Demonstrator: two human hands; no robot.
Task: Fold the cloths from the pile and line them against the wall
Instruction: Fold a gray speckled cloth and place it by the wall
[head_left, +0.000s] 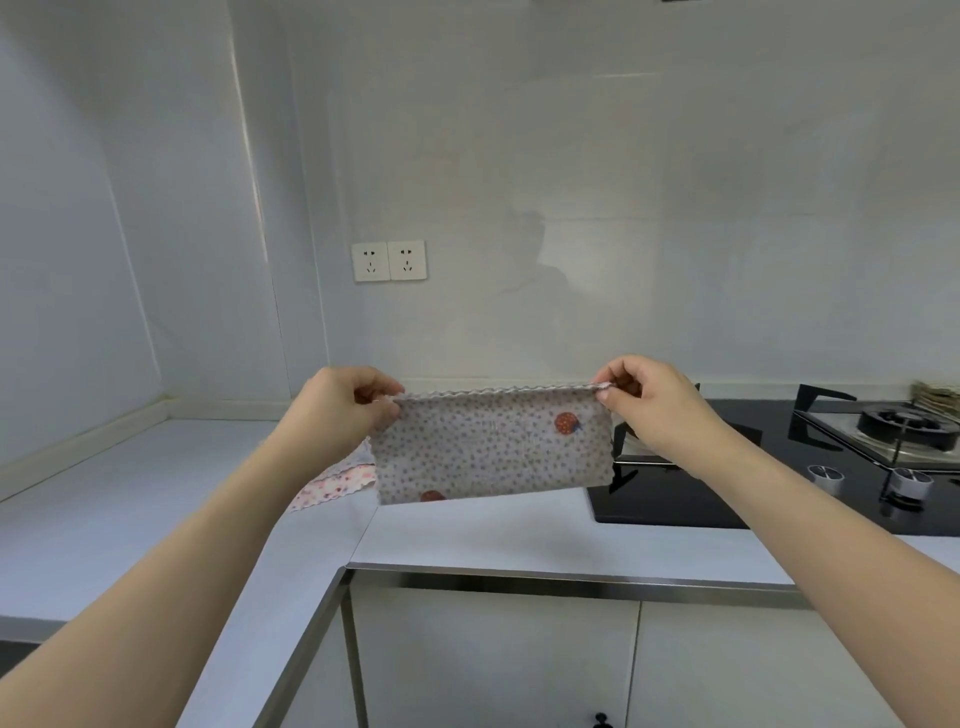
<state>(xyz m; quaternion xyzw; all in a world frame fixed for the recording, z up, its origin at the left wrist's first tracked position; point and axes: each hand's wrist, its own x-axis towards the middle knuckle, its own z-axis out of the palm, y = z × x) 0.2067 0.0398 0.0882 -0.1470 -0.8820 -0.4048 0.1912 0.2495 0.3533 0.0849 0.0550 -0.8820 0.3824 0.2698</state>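
A grey cloth (491, 447) with small dots and red strawberries hangs in the air above the counter, doubled over so its wavy edges run along the top. My left hand (343, 405) pinches its top left corner and my right hand (644, 400) pinches its top right corner, stretching it flat between them. Behind it, a pink patterned cloth (337, 483) lies on the white counter (156, 493), partly hidden by my left forearm and the held cloth.
A black gas hob (727, 499) with a burner (904, 423) and two knobs sits at the right. Two wall sockets (388, 261) are on the back wall. A stack of something tan (935, 397) sits at the far right edge. White cabinet doors are below the counter.
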